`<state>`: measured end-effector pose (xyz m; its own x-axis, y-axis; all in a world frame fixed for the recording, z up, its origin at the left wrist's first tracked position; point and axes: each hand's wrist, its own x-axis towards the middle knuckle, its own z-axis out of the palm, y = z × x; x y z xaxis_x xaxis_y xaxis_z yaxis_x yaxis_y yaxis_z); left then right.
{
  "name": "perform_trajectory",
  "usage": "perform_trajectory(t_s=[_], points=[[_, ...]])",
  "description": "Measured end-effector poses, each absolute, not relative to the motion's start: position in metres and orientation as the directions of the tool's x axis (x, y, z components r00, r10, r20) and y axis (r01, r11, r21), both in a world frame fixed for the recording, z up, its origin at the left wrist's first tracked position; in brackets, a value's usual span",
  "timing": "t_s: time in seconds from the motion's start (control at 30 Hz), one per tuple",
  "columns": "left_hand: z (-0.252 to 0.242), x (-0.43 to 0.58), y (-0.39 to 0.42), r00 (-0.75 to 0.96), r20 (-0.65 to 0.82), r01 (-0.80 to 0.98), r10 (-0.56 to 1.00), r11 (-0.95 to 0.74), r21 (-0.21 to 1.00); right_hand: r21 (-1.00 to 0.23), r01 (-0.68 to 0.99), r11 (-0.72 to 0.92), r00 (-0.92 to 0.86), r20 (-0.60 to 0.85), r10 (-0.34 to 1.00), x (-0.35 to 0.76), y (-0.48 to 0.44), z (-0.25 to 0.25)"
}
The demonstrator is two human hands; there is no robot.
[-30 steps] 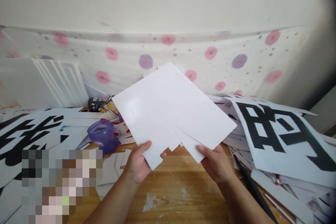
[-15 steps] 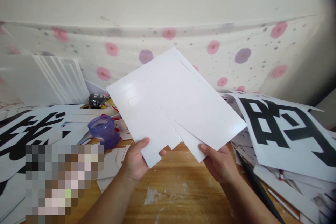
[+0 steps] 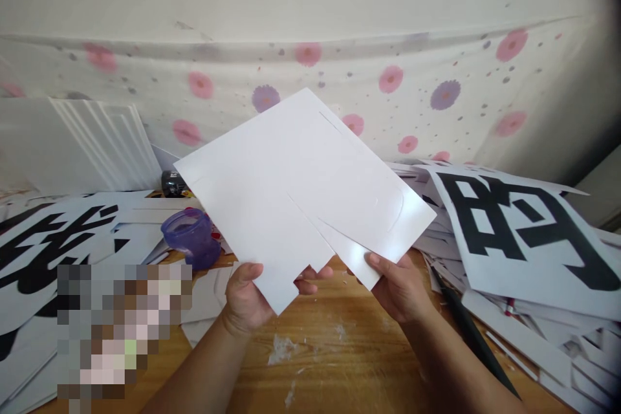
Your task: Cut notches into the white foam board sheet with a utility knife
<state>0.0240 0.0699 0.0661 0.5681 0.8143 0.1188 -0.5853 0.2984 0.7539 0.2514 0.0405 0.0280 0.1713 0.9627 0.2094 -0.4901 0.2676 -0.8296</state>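
Note:
A stiff white board [image 3: 291,155], thin and glossy, is held up in front of me over the wooden table, one corner pointing up. Its lower edge has stepped notches, and slits run up from there into the board. My left hand [image 3: 250,301] is closed on the lower left part, thumb on the front face and fingers behind, some fingertips showing past the notch. Gripping the lower right part near a narrow flap is my right hand [image 3: 400,284], its thumb on the front and its other fingers mostly hidden behind.
A purple translucent jar [image 3: 191,239] stands left of the board. Sheets with black characters lie left [image 3: 63,239] and right [image 3: 528,233], above piled white offcuts [image 3: 528,336]. A long black tool [image 3: 473,333] lies by my right forearm. White panels [image 3: 97,142] lean against the back wall.
The board has shifted a little to the left and its tilt has changed slightly, moving the shine to its right side. More of my left fingertips show behind the notch. Both hands keep their hold.

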Motion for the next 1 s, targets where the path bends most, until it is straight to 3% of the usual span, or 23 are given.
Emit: perform_trajectory(t_s=[0.33,0.5,0.67,0.8,1.0], points=[[0.065,0.029,0.068,0.57,0.165,-0.637,0.805,0.306,0.707,-0.817,-0.57,0.094,0.018,0.102,0.995,0.246,0.034,0.032],[0.061,0.027,0.069,0.544,0.22,-0.645,0.81,0.236,0.727,-0.795,-0.596,0.113,0.023,0.124,0.992,0.239,0.035,0.034],[0.056,0.034,0.071,0.634,0.259,-0.539,0.728,0.176,0.824,-0.751,-0.644,0.148,0.095,0.114,0.989,0.226,0.033,0.028],[0.049,0.056,0.066,0.403,0.249,-0.498,0.881,-0.018,0.867,-0.757,-0.639,0.14,0.058,0.134,0.989,0.214,0.03,0.022],[0.046,0.07,0.065,0.063,0.1,-0.57,0.993,-0.047,0.82,-0.823,-0.561,0.086,-0.025,0.121,0.992,0.202,0.025,0.013]])
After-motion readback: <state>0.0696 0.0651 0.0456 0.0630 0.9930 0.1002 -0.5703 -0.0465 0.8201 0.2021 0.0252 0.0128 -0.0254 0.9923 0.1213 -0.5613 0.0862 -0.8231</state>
